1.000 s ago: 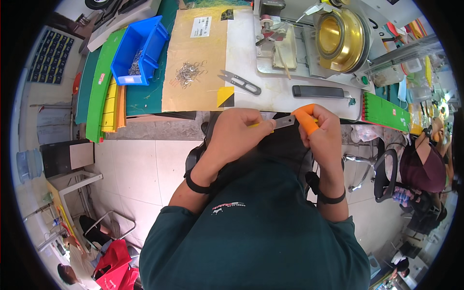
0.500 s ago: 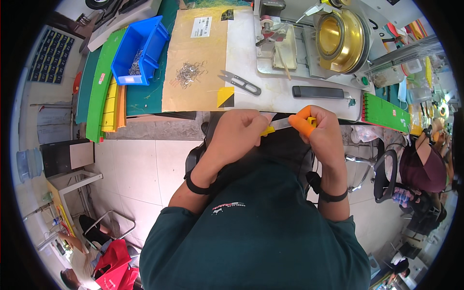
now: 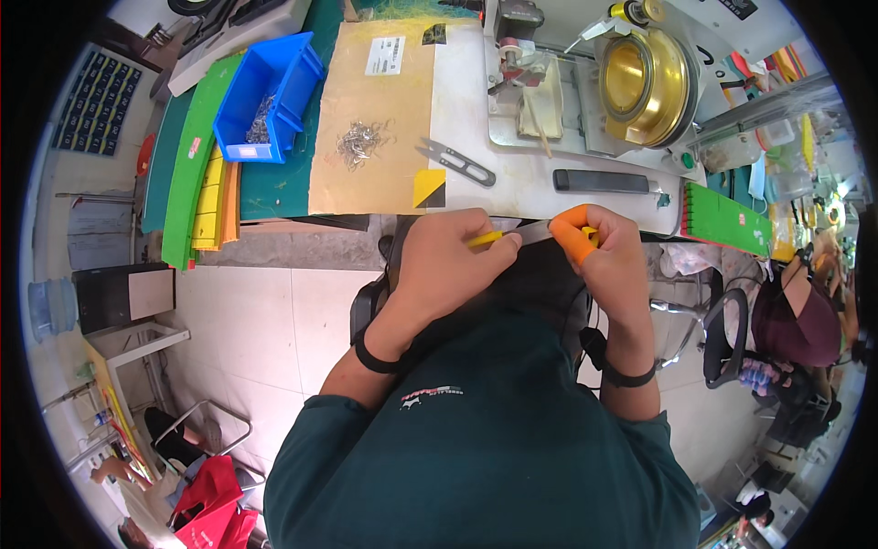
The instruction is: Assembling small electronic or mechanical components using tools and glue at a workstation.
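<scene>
Just in front of the bench edge, both hands are closed close together over my lap. My left hand pinches a small yellow piece between thumb and fingers. An orange cover sits on a finger of my right hand. That hand grips a thin pale strip, which spans the gap towards my left thumb. More yellow shows inside the right fist, its shape mostly hidden. Whether strip and yellow pieces are one object, I cannot tell. Beyond the hands, thread snips and a dark-handled tool lie on the bench.
Small metal wire parts are heaped on a cardboard sheet. A blue bin at the left holds similar parts. A machine with a brass-coloured wheel stands at the back right. Green boards flank the bench; a seated person is at right.
My left hand's fingers have shifted, and the yellow piece now shows further left, above the thumb. The right hand keeps its grip in nearly the same place. The head view has shifted slightly.
</scene>
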A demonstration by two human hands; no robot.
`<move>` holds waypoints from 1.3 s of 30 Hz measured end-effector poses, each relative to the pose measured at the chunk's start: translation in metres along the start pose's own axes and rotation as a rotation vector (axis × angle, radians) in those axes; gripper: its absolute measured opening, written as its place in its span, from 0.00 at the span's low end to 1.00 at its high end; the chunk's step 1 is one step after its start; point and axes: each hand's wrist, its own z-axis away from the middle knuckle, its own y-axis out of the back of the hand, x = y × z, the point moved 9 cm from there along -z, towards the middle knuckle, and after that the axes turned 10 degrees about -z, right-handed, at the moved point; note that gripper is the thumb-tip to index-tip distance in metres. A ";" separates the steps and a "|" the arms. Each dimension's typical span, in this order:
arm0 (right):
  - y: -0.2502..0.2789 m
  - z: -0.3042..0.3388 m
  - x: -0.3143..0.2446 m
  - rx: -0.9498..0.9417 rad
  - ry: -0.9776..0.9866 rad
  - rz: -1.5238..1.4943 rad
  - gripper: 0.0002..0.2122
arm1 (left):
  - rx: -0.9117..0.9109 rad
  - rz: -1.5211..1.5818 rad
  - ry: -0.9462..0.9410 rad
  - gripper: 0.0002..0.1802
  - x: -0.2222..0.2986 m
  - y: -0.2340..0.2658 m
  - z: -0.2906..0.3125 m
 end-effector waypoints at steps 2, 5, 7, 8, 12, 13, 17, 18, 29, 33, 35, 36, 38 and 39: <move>-0.005 0.005 -0.012 0.058 0.090 0.040 0.06 | 0.153 -0.072 -0.063 0.21 0.006 0.012 0.003; -0.004 0.015 -0.027 0.151 0.242 0.140 0.08 | 0.250 -0.166 -0.091 0.21 0.016 0.021 0.007; -0.005 0.020 -0.033 0.185 0.307 0.199 0.09 | 0.289 -0.179 -0.108 0.21 0.018 0.023 0.009; -0.006 0.022 -0.035 0.188 0.329 0.206 0.10 | 0.326 -0.192 -0.123 0.22 0.021 0.026 0.011; -0.010 0.026 -0.042 0.201 0.397 0.227 0.10 | 0.377 -0.214 -0.179 0.21 0.025 0.029 0.014; -0.010 0.026 -0.043 0.201 0.399 0.228 0.10 | 0.395 -0.226 -0.190 0.21 0.027 0.031 0.015; -0.012 0.031 -0.048 0.223 0.509 0.268 0.10 | 0.441 -0.246 -0.212 0.20 0.031 0.033 0.020; -0.013 0.033 -0.049 0.232 0.529 0.269 0.10 | 0.443 -0.246 -0.214 0.20 0.031 0.033 0.020; -0.001 0.002 -0.030 0.024 0.244 -0.005 0.09 | 0.315 -0.031 -0.222 0.19 0.023 0.029 0.015; -0.004 0.000 -0.033 -0.071 0.302 0.019 0.08 | 0.273 0.004 -0.217 0.19 0.024 0.026 0.014; -0.003 0.000 -0.032 -0.096 0.283 -0.001 0.08 | 0.224 0.041 -0.201 0.19 0.023 0.022 0.013; -0.004 0.000 -0.031 -0.121 0.263 -0.020 0.07 | 0.224 0.040 -0.201 0.19 0.024 0.022 0.012; -0.005 0.000 -0.034 -0.135 0.273 -0.028 0.07 | 0.216 0.055 -0.210 0.19 0.025 0.021 0.013; -0.006 0.001 -0.035 -0.150 0.284 -0.035 0.07 | 0.216 0.055 -0.209 0.19 0.026 0.021 0.013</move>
